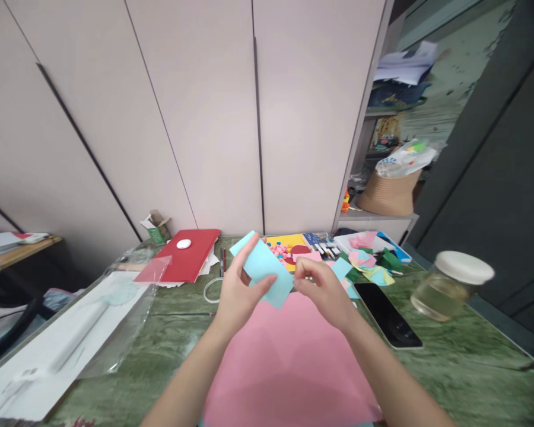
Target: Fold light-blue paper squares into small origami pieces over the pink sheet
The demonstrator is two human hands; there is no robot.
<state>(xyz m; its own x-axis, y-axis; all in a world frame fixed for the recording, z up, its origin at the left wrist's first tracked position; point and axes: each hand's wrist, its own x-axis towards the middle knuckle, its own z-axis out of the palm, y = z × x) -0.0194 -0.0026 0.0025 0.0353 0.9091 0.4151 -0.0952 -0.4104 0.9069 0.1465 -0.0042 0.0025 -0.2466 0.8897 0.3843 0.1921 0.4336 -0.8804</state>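
Note:
Above the pink sheet of paper [289, 362], my left hand [238, 287] grips a light blue piece of paper [267, 270], thumb on the near face and fingers behind it. The blue paper is tilted, its lower right corner pointing down. My right hand [323, 287] is at the right edge of this paper, thumb and index finger pinched together. Whether that pinch has hold of anything is too small to make out. Beyond the hands lies a yellow sheet [287, 241] with small pink and blue pieces on it.
A black phone [387, 314] and a lidded jar of liquid [447, 287] stand to the right. Paper scraps [369, 261] lie behind the phone. On the left are a tape roll [212, 290], a red folder [191, 255] and a clear plastic sleeve [129, 332].

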